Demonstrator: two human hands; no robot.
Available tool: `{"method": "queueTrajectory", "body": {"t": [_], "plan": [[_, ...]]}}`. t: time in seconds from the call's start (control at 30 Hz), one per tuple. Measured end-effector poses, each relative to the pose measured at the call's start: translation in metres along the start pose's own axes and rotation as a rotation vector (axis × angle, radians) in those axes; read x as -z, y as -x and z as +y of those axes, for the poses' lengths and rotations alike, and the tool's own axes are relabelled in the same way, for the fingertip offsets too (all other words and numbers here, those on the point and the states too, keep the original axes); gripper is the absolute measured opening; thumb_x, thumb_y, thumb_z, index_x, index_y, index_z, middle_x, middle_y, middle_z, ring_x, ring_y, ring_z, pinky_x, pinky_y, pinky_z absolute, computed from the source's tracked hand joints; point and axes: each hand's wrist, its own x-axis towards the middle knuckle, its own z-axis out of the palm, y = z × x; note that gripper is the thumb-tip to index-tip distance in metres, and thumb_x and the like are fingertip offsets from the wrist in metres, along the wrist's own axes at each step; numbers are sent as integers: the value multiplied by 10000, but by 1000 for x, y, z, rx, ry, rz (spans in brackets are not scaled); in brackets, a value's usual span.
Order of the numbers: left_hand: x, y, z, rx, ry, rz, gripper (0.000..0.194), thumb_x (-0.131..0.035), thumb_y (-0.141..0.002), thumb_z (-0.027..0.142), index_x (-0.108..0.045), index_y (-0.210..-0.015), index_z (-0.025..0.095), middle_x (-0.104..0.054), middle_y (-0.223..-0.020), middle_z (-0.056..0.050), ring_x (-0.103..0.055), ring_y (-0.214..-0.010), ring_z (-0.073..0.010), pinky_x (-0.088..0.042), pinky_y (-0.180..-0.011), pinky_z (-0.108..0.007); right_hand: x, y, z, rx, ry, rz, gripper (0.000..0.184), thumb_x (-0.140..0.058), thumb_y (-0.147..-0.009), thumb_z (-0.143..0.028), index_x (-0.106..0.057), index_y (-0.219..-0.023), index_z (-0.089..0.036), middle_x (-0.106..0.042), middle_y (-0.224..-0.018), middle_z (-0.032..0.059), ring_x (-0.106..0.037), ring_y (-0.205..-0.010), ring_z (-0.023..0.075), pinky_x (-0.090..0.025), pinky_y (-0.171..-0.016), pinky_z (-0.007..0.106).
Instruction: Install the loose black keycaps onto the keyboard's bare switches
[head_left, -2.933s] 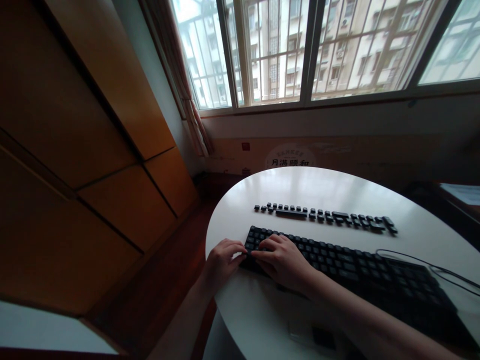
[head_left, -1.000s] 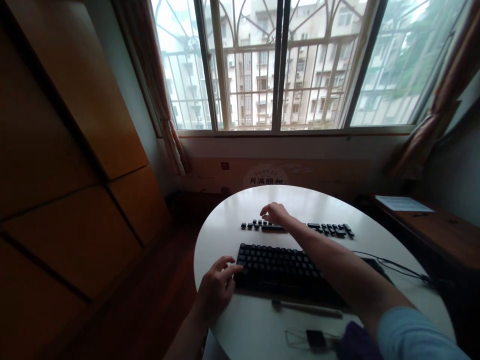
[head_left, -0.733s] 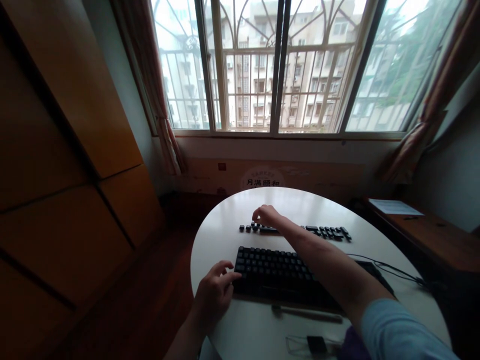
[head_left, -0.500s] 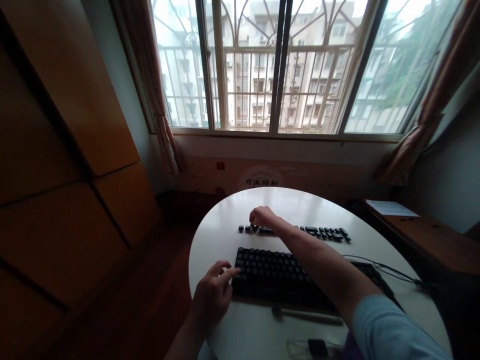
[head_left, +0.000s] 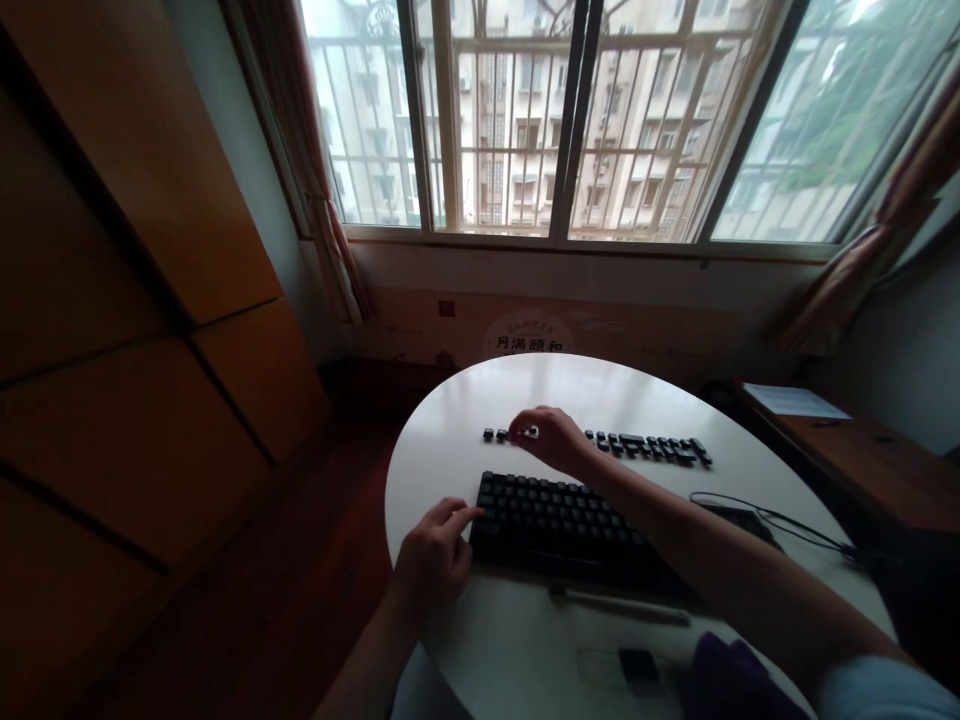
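Note:
A black keyboard (head_left: pixel 555 515) lies on the round white table, many of its keys in place. Index finger stretched out, my left hand (head_left: pixel 435 545) touches the keyboard's left edge and grips nothing. Beyond the keyboard, loose black keycaps (head_left: pixel 660 447) form a long row. My right hand (head_left: pixel 553 436) reaches across to the left part of this row, thumb and fingers pinched on a keycap that the fingertips mostly cover. Two keycaps (head_left: pixel 495 435) sit just left of those fingertips. My right forearm hides part of the keyboard's right side.
Nearer me on the white table (head_left: pixel 480 650) are a stick-like tool (head_left: pixel 626 606), a small dark block (head_left: pixel 639 665) and a purple cloth-like thing (head_left: pixel 724 680). A black cable (head_left: pixel 795 530) runs at the right. Paper (head_left: pixel 795 400) lies on a brown desk.
The camera view has tipped down and shifted slightly. My right hand has turned and its fingertips now meet at the row of keycaps. My left hand stays at the keyboard's edge.

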Motion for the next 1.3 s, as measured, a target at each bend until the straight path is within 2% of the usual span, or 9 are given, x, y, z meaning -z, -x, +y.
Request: {"method": "queueTrajectory", "body": {"t": [0.07,0.13,0.27,0.4,0.63,0.97,1.17,1.3], "plan": [[-1,-1,0,-1,0,4,460,-445,-732,31,-656,-1108,192,-638,-1084,-73,-648,-976,-223,-555,-847,-348,3,37,-13,105,-166,44,63,-708,-854,-255,-759,-891,-253,-728,-844,16,-660,-800,158,-470,-765,256],[-1,-1,1,0,-6,5,466,-446,-729,26,-647,-1113,196,-640,-1085,-69,-640,-1000,-228,-550,-873,-359,1,68,-26,143,-232,43,81,-768,-798,-259,-766,-880,-260,-717,-810,19,-649,-759,163,-465,-744,272],[-1,1,6,-13,-32,16,476,-464,-714,16,-641,-1112,207,-633,-1094,-59,-635,-996,-222,-547,-891,-352,-12,97,-44,154,-226,-1,114,-795,-771,-233,-761,-868,-281,-719,-781,-1,-642,-787,180,-439,-796,314],[0,4,12,-59,-36,21,433,-483,-726,22,-637,-1090,201,-632,-1080,-60,-639,-979,-214,-549,-875,-331,-22,99,-50,180,-207,-14,97,-763,-802,-212,-749,-864,-285,-735,-789,-16,-630,-812,182,-414,-822,331],[2,4,16,-72,-39,30,370,-489,-751,34,-634,-1048,203,-632,-1034,-56,-637,-933,-206,-545,-832,-321,-27,102,-49,260,-149,13,27,-714,-859,-245,-736,-862,-260,-761,-837,-11,-600,-840,194,-375,-834,353],[4,3,18,-71,-47,13,333,-492,-787,57,-633,-1050,205,-630,-1026,-50,-636,-928,-194,-542,-827,-310,-26,105,-52,295,-144,74,112,-631,-924,-254,-738,-889,-252,-766,-858,13,-581,-813,195,-377,-821,365],[4,3,19,-69,-58,6,328,-502,-789,61,-639,-1051,202,-630,-1013,-49,-641,-922,-193,-545,-830,-305,-27,105,-51,314,-155,29,117,-637,-921,-261,-747,-880,-269,-766,-856,6,-587,-832,196,-395,-831,360],[3,3,18,-60,-59,1,327,-502,-788,57,-638,-1048,201,-631,-1015,-48,-635,-933,-194,-537,-837,-308,-31,105,-48,313,-162,55,137,-622,-936,-286,-750,-891,-269,-768,-884,13,-582,-833,203,-394,-830,362]]}}
